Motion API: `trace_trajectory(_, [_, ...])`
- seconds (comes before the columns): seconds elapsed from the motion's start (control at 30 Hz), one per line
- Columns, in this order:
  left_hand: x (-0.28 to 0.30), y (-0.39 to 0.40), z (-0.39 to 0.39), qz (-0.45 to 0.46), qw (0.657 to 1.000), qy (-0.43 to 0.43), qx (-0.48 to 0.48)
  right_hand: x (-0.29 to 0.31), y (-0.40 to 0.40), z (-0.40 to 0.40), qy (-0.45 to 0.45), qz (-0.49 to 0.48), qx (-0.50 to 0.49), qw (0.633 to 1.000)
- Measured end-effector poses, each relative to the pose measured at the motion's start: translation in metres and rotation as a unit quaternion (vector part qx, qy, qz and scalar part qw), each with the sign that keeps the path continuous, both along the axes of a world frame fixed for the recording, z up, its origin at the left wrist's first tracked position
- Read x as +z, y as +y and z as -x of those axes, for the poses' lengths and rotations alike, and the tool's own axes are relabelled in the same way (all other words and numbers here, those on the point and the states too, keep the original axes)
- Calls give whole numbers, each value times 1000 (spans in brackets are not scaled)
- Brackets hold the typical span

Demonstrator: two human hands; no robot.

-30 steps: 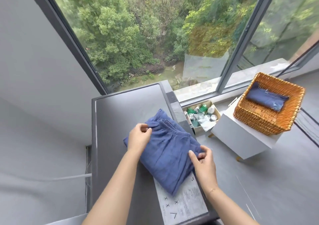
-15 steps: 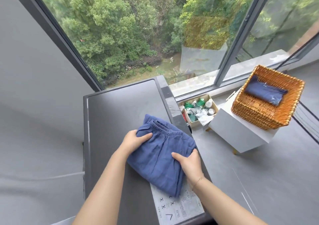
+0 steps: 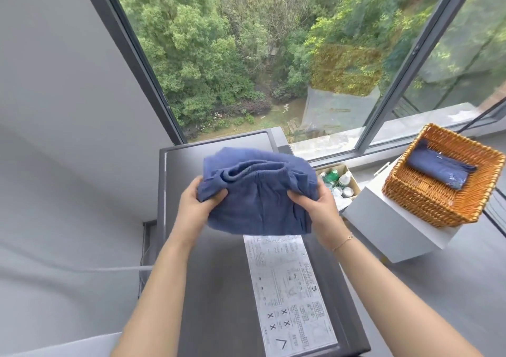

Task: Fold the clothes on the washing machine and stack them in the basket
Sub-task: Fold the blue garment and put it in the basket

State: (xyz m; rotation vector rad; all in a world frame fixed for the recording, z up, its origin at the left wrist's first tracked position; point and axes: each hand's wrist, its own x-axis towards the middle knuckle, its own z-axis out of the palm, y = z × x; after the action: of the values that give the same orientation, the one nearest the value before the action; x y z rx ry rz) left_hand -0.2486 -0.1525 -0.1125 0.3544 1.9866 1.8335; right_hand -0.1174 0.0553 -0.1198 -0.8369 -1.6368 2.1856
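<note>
Blue folded shorts (image 3: pixel 257 200) hang above the washing machine (image 3: pixel 219 274), both hands' fingers (image 3: pixel 216 195) pinching the sides; carry them level to the basket (image 3: pixel 427 200).

Washing machine (image 3: pixel 219 288) — label sheet (image 3: pixel 290 296) atop

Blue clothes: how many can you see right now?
2. One folded garment is held up over the washer by the left hand and right hand; another lies in the basket. More could be hidden beneath it.

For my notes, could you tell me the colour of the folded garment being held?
Blue, plain; the folded garment shows best in the head view.
</note>
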Motion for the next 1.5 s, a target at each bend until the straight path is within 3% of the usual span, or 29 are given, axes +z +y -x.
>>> trace_trajectory(0.1, [17,-10,3,14,997,72,25,14,8,3,60,-43,17,997])
trace_trajectory(0.2, [0,-25,-1,236,957,170,-12,-9,7,-9,16,-163,60,985])
trace_trajectory(0.3, [-57,-59,-26,293,943,153,-30,-62,0,-36,-66,-345,181,919])
trace_trajectory(0.4, [-102,-84,-53,369,900,201,-120,-88,-6,-52,-116,-447,275,843])
trace_trajectory(0.53, [-103,-86,-57,380,891,231,-90,-89,-6,-52,-113,-492,261,823])
trace_trajectory(0.8, [-78,-79,-61,269,935,229,-32,-79,-3,-47,-97,-527,158,829])
trace_trajectory(0.9, [-58,-58,-43,152,984,97,10,-63,3,-26,-72,-499,123,854])
trace_trajectory(0.97, [-40,-41,-26,92,993,61,42,-47,7,-6,-42,-473,93,875])
trace_trajectory(1.03, [-21,-29,-12,50,993,91,56,-30,8,9,-1,-460,54,886])
trace_trajectory(1.13, [-11,-30,-4,20,988,142,58,-17,6,7,78,-491,6,868])
trace_trajectory(1.2, [-31,-46,-11,50,989,136,40,-32,3,-10,88,-518,15,851])
trace_trajectory(1.3, [-86,-81,-35,165,978,124,-37,-77,-4,-45,29,-547,118,828])
trace_trajectory(1.4, [-114,-99,-56,256,937,217,-92,-108,-12,-67,-11,-602,186,777])
trace_trajectory(1.5, [-110,-93,-62,360,878,300,-95,-107,-18,-69,-63,-630,194,749])
